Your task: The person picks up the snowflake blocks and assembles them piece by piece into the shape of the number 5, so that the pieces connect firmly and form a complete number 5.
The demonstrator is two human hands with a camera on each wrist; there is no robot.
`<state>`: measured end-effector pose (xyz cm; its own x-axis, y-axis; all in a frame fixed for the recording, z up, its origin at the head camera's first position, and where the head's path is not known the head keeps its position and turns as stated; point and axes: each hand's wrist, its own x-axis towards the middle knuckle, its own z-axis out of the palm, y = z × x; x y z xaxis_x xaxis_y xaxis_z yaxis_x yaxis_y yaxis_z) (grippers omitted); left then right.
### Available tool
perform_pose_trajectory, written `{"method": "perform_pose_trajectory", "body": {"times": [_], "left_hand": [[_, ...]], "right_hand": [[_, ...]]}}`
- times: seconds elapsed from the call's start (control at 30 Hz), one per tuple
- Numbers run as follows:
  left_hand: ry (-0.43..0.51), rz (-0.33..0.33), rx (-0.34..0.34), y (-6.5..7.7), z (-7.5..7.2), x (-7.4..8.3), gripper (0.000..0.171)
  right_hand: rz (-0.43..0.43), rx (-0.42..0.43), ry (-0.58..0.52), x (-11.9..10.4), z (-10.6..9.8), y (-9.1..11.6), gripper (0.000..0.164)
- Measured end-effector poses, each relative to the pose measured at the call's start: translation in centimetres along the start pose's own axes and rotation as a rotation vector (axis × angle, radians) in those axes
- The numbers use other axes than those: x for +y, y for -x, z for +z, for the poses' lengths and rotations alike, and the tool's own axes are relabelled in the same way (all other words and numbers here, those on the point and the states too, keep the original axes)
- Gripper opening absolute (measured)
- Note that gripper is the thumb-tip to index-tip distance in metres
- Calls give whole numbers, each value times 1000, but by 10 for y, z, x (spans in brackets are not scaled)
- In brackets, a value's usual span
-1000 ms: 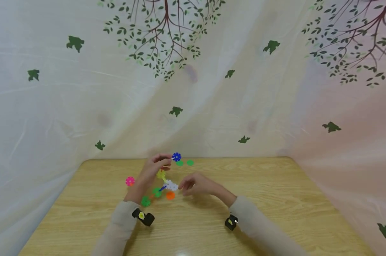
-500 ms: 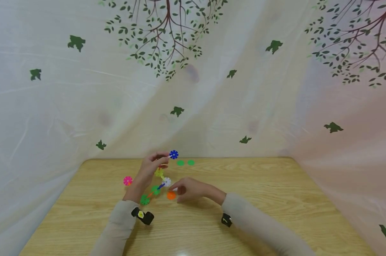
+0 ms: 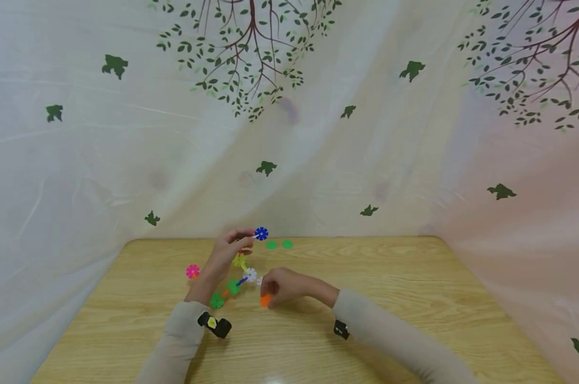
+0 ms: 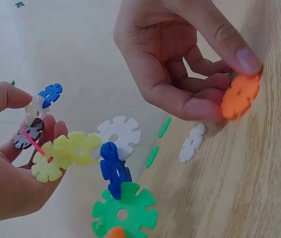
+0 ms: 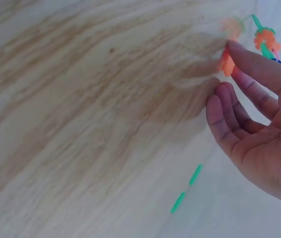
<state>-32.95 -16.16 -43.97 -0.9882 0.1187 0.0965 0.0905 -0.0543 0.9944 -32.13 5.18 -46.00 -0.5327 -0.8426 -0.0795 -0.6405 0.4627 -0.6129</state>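
Observation:
A chain of notched plastic flower discs hangs from my left hand [image 3: 222,258], whose thumb and fingers pinch a white disc [image 4: 35,111] near its end. A blue disc [image 4: 51,94] sticks out beyond that. Further along come yellow discs [image 4: 78,148], another white disc [image 4: 123,131], an upright blue disc [image 4: 114,168] and a green disc [image 4: 130,208]. To the right, my right hand [image 3: 287,284] pinches a single orange disc [image 4: 241,96] between thumb and fingers, apart from the chain. Some of the chain is hidden behind the left hand.
A loose white disc [image 4: 193,143] lies on the wooden table [image 3: 390,288] beside the right hand. Two green discs [image 3: 280,245] lie near the table's back edge. A pink disc [image 3: 192,271] shows left of the left wrist. Behind hangs a leaf-printed cloth [image 3: 308,186].
My right hand has moved left and down to the orange disc, taken hold of it and drawn it slightly toward me. The left hand has shifted only a little with the chain.

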Motion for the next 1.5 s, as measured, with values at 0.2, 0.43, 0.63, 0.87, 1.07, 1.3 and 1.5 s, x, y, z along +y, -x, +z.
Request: {"method": "perform_pose_trajectory", "body": {"times": [0.2, 0.43, 0.63, 0.87, 1.07, 1.3, 1.5], "left_hand": [[2, -46, 4, 0, 1, -2, 39], [4, -48, -28, 1, 7, -2, 39], [-6, -48, -63, 3, 13, -3, 39], [2, -68, -83, 4, 21, -3, 39], [3, -74, -111, 5, 26, -6, 38], [18, -74, -138, 5, 30, -8, 40], [23, -75, -133, 5, 33, -8, 41]], "right_hand": [[49, -13, -104, 5, -5, 8, 23], [76, 4, -194, 15, -13, 20, 20], [85, 84, -221, 30, -21, 28, 19], [75, 241, -265, 39, -34, 31, 14], [139, 405, -396, 38, -43, 33, 16], [107, 560, -431, 38, -48, 35, 15], [88, 689, -493, 33, -49, 35, 14]]}}
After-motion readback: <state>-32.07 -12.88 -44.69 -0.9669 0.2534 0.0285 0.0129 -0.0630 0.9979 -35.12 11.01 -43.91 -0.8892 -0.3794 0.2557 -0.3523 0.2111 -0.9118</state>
